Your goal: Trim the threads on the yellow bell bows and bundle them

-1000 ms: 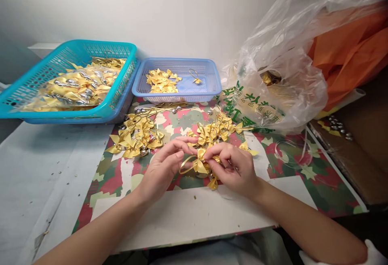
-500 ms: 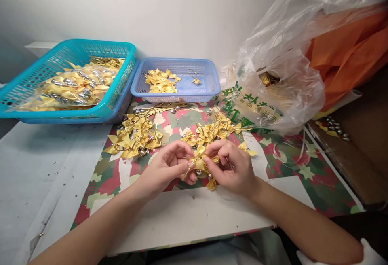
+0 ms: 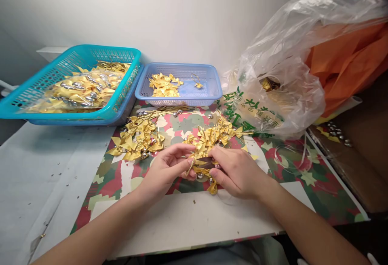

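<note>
I see a gold bow with a wire loop low in the middle of the scene, between my two hands, just above the near part of the work surface. My left hand pinches its loop between thumb and forefinger. My right hand is closed around a small dark tool whose pointed blades lie against the bow. Right behind the bow spreads a pile of finished-looking bows; a second pile lies to the left. Under them is a sheet patterned in red, green and cream, with a white strip along its near side. Grey-white covering, dotted with specks, extends left. Farther off stand a teal basket at left and a blue basket in the centre, both holding yellow bows. A clear plastic bag with green lettering slumps at far right, beside orange material. A plain pale wall closes the far side. Half a second ago, my right thumb and forefinger pinched the bow and the blades were out of sight; my left hand keeps its pinch.
</note>
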### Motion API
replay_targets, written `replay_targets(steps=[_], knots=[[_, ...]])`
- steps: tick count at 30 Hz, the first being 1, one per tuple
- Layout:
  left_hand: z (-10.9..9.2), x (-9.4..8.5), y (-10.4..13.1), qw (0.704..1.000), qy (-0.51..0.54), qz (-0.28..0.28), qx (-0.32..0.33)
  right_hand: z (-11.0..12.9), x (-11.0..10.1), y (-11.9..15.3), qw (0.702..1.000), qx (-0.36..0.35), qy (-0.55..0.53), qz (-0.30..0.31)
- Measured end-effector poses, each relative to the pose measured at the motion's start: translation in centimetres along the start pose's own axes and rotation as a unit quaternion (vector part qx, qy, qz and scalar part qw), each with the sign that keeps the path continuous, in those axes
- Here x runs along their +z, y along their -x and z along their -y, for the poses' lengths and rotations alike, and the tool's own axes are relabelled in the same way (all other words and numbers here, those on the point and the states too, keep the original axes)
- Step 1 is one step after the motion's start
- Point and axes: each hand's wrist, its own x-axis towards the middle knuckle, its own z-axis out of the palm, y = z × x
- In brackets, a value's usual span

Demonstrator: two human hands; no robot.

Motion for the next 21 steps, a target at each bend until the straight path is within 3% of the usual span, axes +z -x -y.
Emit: replay_targets(steps=[8, 21], knots=[[0.3, 0.6, 0.2, 0.999, -0.023, -0.016, 0.016, 0.3, 1.3, -0.1, 0.992, 0.002, 0.096, -0.079], [-0.4, 1.3, 0.4, 0.994, -0.081, -0.044, 0.055, 0.5, 1.4, -0.3, 0.984, 0.009, 0.142, -0.109]])
